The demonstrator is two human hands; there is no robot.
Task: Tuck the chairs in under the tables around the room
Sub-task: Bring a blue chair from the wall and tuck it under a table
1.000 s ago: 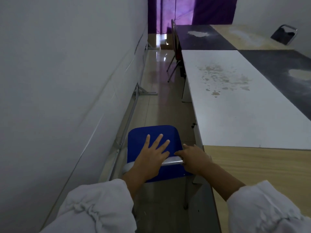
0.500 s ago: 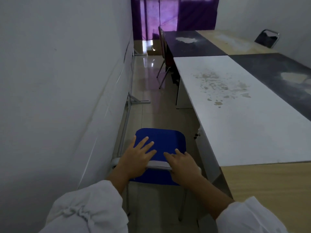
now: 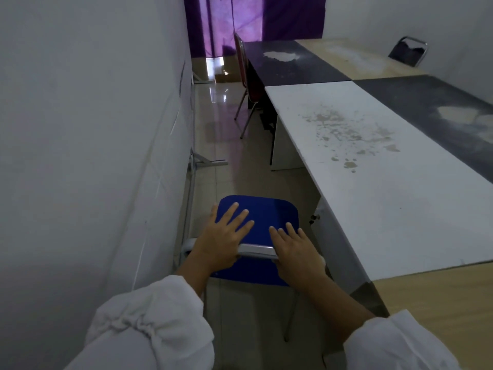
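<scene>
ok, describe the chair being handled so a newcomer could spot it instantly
Find the white table along the aisle by the left wall. The blue chair stands in that aisle beside it, nearest the camera. Unlike the red chair farther down, both hands rest on its metal-edged back.

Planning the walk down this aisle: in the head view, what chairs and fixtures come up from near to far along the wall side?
Blue chair under both hands → metal floor bracket by the wall → red chair at the dark table → purple curtain.
</scene>
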